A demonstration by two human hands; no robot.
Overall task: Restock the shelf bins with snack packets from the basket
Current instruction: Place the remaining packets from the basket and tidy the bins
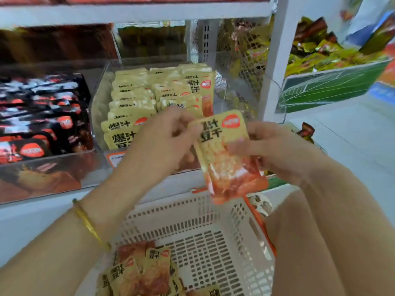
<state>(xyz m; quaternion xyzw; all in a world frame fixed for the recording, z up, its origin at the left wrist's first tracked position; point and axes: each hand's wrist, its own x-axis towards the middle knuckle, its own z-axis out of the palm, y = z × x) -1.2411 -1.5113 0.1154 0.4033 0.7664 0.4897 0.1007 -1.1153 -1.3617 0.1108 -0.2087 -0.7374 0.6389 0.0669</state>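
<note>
A white plastic basket with holes sits nearest, a few yellow snack packets in its left corner. Far left are black packets. Next, the clear plastic bin is packed with yellow ones. Before it, the left hand pinches a yellow-and-orange packet by its edge; the right hand grips its side. The crowded bin might push it out.

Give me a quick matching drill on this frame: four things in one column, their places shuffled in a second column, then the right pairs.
Things
1. black packets
2. basket
3. bracelet
4. held packet

Places
A. on the left wrist
B. gripped between left hand and right hand
C. in the left bin on the shelf
D. lowest in view, under both forearms

Pairs: 1-C, 2-D, 3-A, 4-B
</note>
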